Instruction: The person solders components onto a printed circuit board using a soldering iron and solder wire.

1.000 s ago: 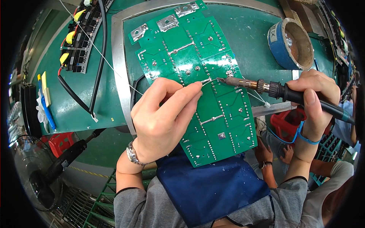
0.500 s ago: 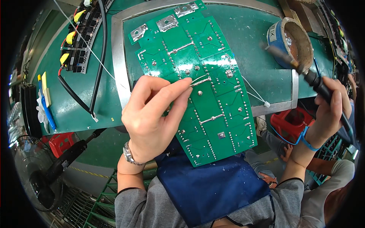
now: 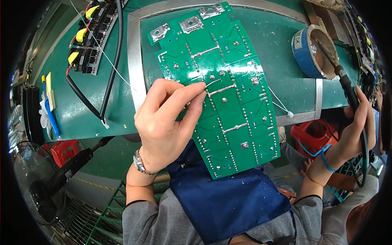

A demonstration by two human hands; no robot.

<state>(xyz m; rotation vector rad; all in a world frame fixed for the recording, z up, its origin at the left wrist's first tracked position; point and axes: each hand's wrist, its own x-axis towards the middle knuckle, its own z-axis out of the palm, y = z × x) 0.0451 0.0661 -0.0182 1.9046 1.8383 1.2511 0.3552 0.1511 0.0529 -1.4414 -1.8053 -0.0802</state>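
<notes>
A large green circuit board [image 3: 228, 114] lies solder side up before me, its near end reaching past the bench edge over my blue apron. My left hand [image 3: 169, 116] is above its left side, thumb and forefinger pinching a thin strand of solder wire [image 3: 213, 83]. The wire's free end points right, just above a shiny solder strip [image 3: 222, 90]. Off to the right, my right hand [image 3: 358, 124] grips a soldering iron [image 3: 346, 83] by its black handle. The iron's tip is inside the round blue-walled pot [image 3: 304, 53].
Boards with black parts and yellow pieces [image 3: 83, 38] stand at the far left, beside a thick black cable [image 3: 109, 77]. A blue pen [image 3: 50, 108] lies at the left. A metal frame [image 3: 136, 73] borders the bench area. Another person's arm [image 3: 341, 179] shows at lower right.
The soldering iron's tip has swung from in front of the pot into it. The solder wire has come away from the strip. My view has shifted slightly, moving the board rightward in it.
</notes>
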